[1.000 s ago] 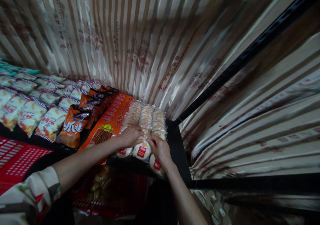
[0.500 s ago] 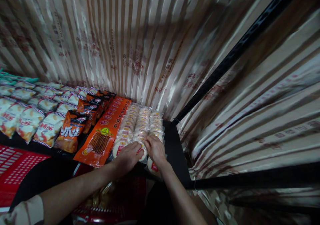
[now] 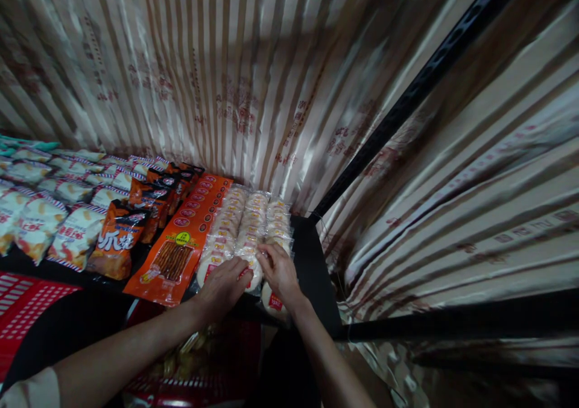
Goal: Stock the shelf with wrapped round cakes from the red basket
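Clear packets of round white crackers (image 3: 235,218) lie overlapping in three rows at the right end of the black shelf. My left hand (image 3: 225,287) reaches over the front of the left and middle rows. Its bent fingers hold the front middle packet (image 3: 253,275) from above; its thumb is hidden. At that row's right side is my right hand (image 3: 279,273), thumb and fingertips drawn together at the packet's edge. Below its palm, the right row's front packet (image 3: 273,302) sticks out with a red label. A flat orange bag of brown sticks (image 3: 181,242) lies left of the crackers.
Orange-black snack bags (image 3: 118,239) and several white snack bags (image 3: 75,233) fill the shelf leftward. Red baskets (image 3: 27,305) stand below. A black metal post (image 3: 384,136) rises at the shelf's right corner (image 3: 312,257), before striped sheeting (image 3: 253,94).
The view has shifted slightly, so the shelf goods appear a little further left. Both hands stay on the cracker packets; the right fingers have moved slightly relative to the middle row.
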Demonstrator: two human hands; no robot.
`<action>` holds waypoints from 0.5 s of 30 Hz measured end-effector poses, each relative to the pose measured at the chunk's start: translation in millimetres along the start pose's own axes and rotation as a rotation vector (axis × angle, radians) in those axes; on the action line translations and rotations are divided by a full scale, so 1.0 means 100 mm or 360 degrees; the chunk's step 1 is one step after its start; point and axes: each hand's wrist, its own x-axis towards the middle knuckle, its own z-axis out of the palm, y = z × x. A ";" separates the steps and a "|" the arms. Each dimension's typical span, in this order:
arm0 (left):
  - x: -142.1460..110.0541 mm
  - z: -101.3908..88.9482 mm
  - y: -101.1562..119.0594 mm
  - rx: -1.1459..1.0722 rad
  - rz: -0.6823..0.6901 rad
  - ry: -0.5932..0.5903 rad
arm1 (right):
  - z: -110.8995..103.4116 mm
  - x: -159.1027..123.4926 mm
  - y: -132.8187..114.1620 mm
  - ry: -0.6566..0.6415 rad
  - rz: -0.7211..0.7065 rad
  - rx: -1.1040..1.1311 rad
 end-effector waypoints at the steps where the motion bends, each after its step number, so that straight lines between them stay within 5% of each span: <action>1: -0.01 0.01 0.00 -0.0012 -0.0008 0.0009 | -0.02 0.00 0.02 0.0035 0.0001 0.0024; 9: 0.05 0.01 0.01 -0.0297 -0.0181 0.0017 | -0.28 0.16 0.34 0.0469 0.0307 0.0196; 15: 0.38 -0.17 -0.11 -0.0084 0.0139 0.0134 | -0.28 0.45 0.84 0.0524 0.0516 0.0378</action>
